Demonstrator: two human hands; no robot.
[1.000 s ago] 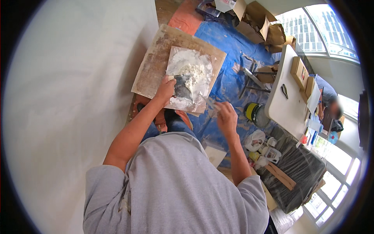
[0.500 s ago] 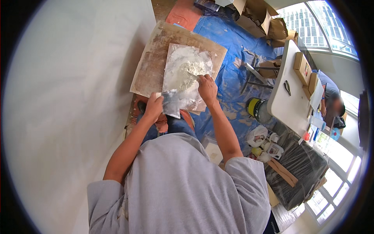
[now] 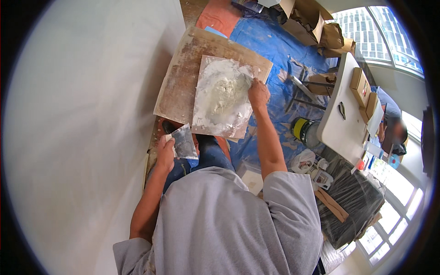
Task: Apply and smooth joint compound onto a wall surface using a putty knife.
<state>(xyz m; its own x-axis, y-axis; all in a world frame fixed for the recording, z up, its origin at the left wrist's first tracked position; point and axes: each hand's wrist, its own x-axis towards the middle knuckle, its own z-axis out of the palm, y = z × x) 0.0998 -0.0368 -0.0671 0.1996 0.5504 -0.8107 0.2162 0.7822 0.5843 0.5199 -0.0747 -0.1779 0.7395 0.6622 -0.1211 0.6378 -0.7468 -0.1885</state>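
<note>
A small square board (image 3: 198, 112), smeared with white powder, lies on a larger brown wooden board (image 3: 176, 82). Off-white, lumpy plaster-like paste (image 3: 222, 96) is heaped in its middle. My left hand (image 3: 166, 153) grips a wide putty knife (image 3: 185, 143), whose flat grey blade points right, apart from the near edge of the small board. At that board's far right edge, my right hand (image 3: 259, 95) is closed round a narrow putty knife; its handle is hidden in my fingers and its blade hardly shows.
A white wall (image 3: 91, 114) rises close on the left. Blue sheeting (image 3: 256, 41) covers the floor. To the right are a white table (image 3: 341, 123) with pliers (image 3: 341, 110), a black and yellow bucket (image 3: 300, 129) and another person (image 3: 389, 105). Cardboard boxes (image 3: 305, 23) stand at the back.
My left hand has drawn the wide putty knife back toward me and left, away from the board. My right hand has moved right, from the paste to the board's edge.
</note>
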